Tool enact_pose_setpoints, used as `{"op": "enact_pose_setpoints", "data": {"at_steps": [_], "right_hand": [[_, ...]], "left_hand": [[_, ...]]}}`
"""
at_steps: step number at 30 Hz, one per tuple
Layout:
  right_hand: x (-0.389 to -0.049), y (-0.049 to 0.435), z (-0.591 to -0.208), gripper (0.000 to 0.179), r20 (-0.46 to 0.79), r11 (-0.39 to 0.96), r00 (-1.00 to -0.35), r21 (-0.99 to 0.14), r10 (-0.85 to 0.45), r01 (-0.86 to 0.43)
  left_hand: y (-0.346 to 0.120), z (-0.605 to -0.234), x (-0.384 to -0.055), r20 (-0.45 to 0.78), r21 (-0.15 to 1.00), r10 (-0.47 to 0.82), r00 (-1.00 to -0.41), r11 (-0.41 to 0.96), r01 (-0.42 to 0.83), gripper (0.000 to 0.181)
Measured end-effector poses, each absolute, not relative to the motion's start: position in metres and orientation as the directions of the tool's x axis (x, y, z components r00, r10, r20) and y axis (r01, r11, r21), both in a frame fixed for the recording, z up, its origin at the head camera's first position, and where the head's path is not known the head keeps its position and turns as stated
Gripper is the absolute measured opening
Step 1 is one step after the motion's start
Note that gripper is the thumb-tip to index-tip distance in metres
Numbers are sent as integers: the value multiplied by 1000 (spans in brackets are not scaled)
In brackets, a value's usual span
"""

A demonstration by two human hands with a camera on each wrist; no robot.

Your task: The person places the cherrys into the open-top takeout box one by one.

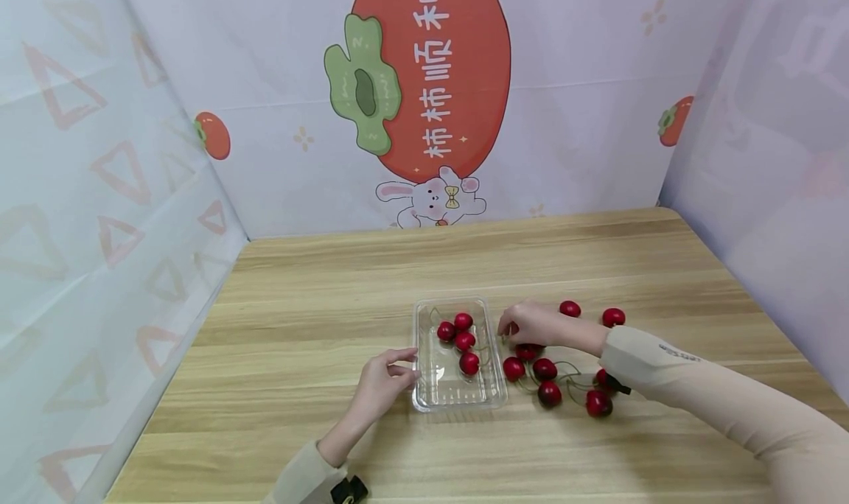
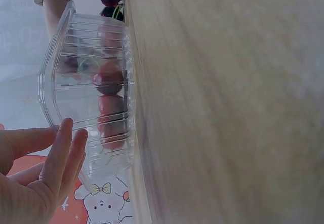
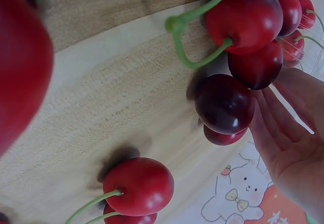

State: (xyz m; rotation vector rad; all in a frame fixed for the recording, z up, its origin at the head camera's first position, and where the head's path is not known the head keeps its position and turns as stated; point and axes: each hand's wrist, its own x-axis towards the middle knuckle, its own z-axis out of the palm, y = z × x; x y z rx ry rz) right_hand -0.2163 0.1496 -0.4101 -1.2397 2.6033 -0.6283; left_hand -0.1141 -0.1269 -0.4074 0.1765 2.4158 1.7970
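Note:
A clear plastic box (image 1: 424, 397) stands on the table with several red cherries (image 1: 464, 340) inside. My left hand (image 1: 388, 377) is at its left side; the fingers (image 2: 59, 153), fairly straight, touch the rim and outer wall. My right hand (image 1: 530, 323) is just right of the box, fingers curled down around a cherry mostly hidden beneath them, a bit of stem showing below. In the right wrist view, dark red cherries (image 3: 225, 103) cover the right fingertips. Several loose cherries with green stems (image 1: 549, 393) lie close by that hand and under the right forearm.
The wooden table (image 1: 318, 275) carries everything. Two cherries lie farther back right, one of them a red cherry (image 1: 613, 317). A printed cloth backdrop (image 1: 570, 143) with a big persimmon and a rabbit rises behind the table, and pale cloth hangs at both sides.

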Motion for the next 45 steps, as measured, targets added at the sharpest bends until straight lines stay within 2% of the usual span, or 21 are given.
{"op": "enact_pose_setpoints", "data": {"at_steps": [5, 30, 45], "right_hand": [[-218, 147, -413, 10, -10, 572, -631, -433, -775, -696], [-217, 141, -419, 15, -24, 561, -603, -398, -797, -726], [-218, 147, -418, 18, 58, 549, -616, -395, -786, -737]], "left_hand": [[-131, -422, -120, -27, 960, 176, -984, 280, 24, 38], [-130, -421, -118, -25, 960, 179, -984, 279, 27, 38], [-130, -423, -121, -28, 961, 179, -983, 274, 23, 38]]}}
